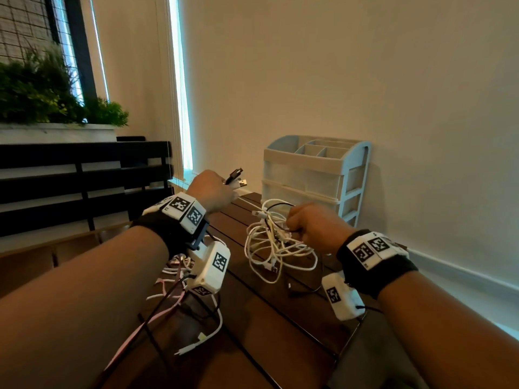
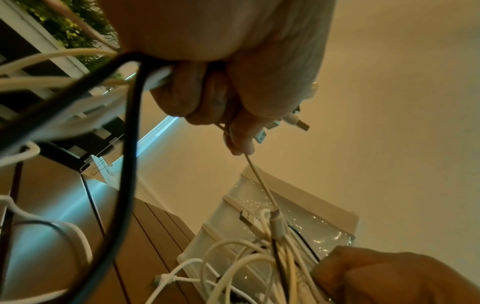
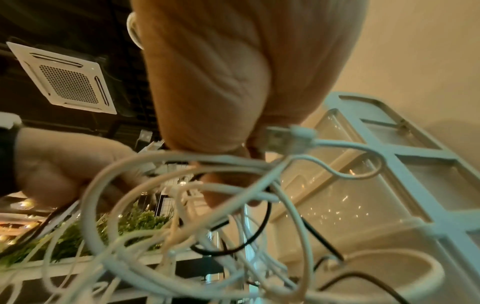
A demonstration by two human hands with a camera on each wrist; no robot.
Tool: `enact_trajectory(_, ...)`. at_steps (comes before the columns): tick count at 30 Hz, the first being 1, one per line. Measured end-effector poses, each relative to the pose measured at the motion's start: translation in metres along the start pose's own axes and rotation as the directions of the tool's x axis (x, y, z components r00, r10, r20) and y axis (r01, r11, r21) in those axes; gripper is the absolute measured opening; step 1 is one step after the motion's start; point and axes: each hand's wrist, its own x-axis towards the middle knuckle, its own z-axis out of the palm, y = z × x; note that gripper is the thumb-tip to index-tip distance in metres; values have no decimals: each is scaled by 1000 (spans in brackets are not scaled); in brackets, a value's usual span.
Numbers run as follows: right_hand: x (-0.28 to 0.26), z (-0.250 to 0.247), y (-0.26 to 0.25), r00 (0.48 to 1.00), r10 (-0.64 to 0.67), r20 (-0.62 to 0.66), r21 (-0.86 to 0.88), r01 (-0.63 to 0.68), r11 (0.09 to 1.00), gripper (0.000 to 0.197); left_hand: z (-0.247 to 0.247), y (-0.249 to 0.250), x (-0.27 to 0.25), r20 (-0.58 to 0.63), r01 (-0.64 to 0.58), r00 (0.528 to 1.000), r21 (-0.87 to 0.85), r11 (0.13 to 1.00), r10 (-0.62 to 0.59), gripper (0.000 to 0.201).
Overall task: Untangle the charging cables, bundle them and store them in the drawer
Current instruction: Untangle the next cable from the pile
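A tangle of mostly white charging cables (image 1: pixel 276 242) hangs above the wooden table (image 1: pixel 280 318). My right hand (image 1: pixel 309 224) grips the tangle (image 3: pixel 182 216) in a fist from its right side. My left hand (image 1: pixel 213 192) is raised to the left and clutches several cable ends, their USB plugs (image 1: pixel 236 176) sticking out past the knuckles. In the left wrist view a thin white cable (image 2: pixel 262 185) runs taut from the left hand (image 2: pixel 233 98) down to the tangle (image 2: pixel 259 257). The drawer unit (image 1: pixel 311 178) stands behind the cables with its drawers closed.
More loose cables, white, pink and black (image 1: pixel 179 301), lie on the table under my left forearm. A wall runs close behind the drawer unit. A black slatted bench (image 1: pixel 84 181) and a planter with green plants (image 1: pixel 42 91) stand on the left.
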Motion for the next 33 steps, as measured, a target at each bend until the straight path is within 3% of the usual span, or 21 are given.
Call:
enact_trajectory(3, 3, -15, -1, 990, 129, 56, -29, -127, 991, 12, 7, 2, -3, 13, 4, 1000, -13, 1000, -3, 26)
enact_trajectory(6, 14, -19, -18, 980, 200, 2, 146, -198, 969, 13, 19, 13, -9, 63, -18, 998, -9, 1000, 19, 25)
enact_trajectory(7, 19, -15, -25, 973, 231, -14, 165, -225, 960, 21, 22, 17, -12, 80, -32, 996, 8, 999, 31, 25)
enact_trajectory(10, 30, 8, -39, 942, 335, -13, 59, -334, 941, 48, 28, 28, -14, 108, -82, 991, 54, 995, 76, 30)
enact_trajectory(12, 32, 22, -40, 934, 347, -87, 56, -343, 938, 40, 23, 27, -12, 97, -82, 992, 43, 996, 78, 32)
enact_trajectory(14, 31, 25, -38, 936, 325, -138, 81, -316, 945, 23, 16, 20, -7, 76, -59, 995, 24, 998, 57, 30)
enact_trajectory(16, 27, 20, -34, 953, 283, -106, 160, -265, 951, 15, 6, 11, -4, 64, -31, 998, 32, 999, 29, 26)
enact_trajectory(22, 14, -9, -22, 972, 198, -125, 362, -141, 922, 20, -3, 2, -2, 28, 24, 999, 203, 979, -30, 31)
enact_trajectory(25, 17, -10, -25, 968, 164, -190, 224, -119, 967, 26, 4, 12, -6, 79, -33, 997, 231, 972, 15, 20)
enact_trajectory(27, 17, -7, -33, 974, 148, -169, 94, -134, 987, 27, 12, 22, -10, 110, -86, 992, 198, 976, 65, 19)
enact_trajectory(30, 11, -5, -42, 993, 12, -122, -123, -27, 992, 19, 16, 33, -10, 74, -142, 989, 206, 968, 129, 20)
enact_trajectory(33, 1, -7, -38, 996, -40, -79, -101, 32, 994, 18, 5, 31, -4, 18, -106, 994, 195, 975, 105, 24)
